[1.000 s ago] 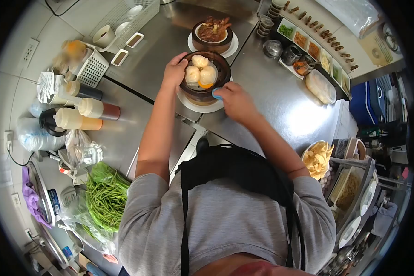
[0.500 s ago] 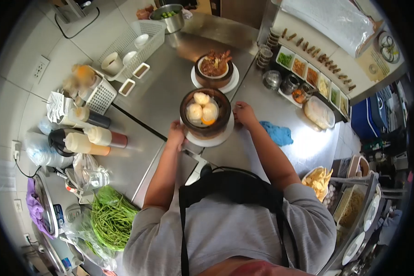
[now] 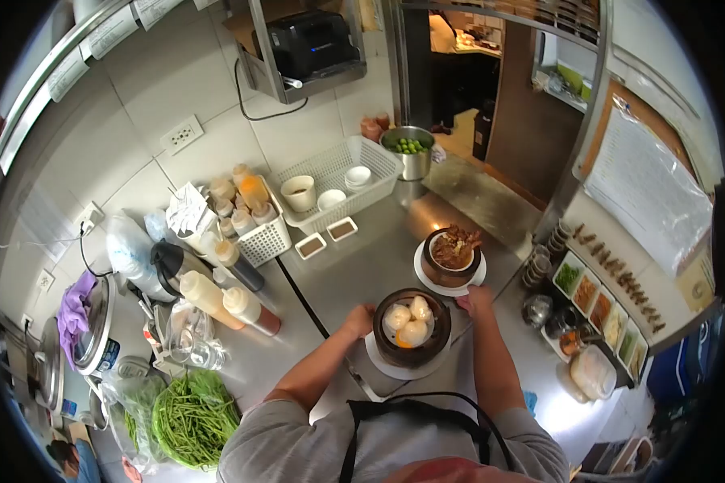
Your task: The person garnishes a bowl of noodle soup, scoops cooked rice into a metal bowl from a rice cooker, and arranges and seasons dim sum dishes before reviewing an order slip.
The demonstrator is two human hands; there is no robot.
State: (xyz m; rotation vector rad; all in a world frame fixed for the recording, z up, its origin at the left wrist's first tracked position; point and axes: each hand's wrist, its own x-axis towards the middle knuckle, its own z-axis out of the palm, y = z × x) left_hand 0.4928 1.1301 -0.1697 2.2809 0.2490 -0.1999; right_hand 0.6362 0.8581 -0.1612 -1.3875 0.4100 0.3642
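Note:
A round wooden steamer [image 3: 412, 356] holding three pale dumplings [image 3: 412, 332] stands on a white plate [image 3: 395, 372] just in front of me. At its left side is my left hand [image 3: 359, 320], with curled fingers partly hidden; I cannot make out what they grip. Beyond it, a second steamer [image 3: 449, 276] with brown braised chicken feet [image 3: 456, 248] sits on another white plate [image 3: 427, 283]. My right hand [image 3: 478, 299] has its fingers closed at the near right rim of that farther plate.
Two sauce dishes [image 3: 311, 245] lie near a white basket [image 3: 338, 173] of cups. Squeeze bottles [image 3: 250, 311] and green beans [image 3: 195, 419] stand left. A garnish tray [image 3: 600, 306] and jars [image 3: 537, 310] line the right. A pot of limes [image 3: 411, 153] is at the back.
My head view has tilted up and turned left. My right hand has left the near steamer's side and reached forward to the farther plate. My left hand stays beside the near steamer.

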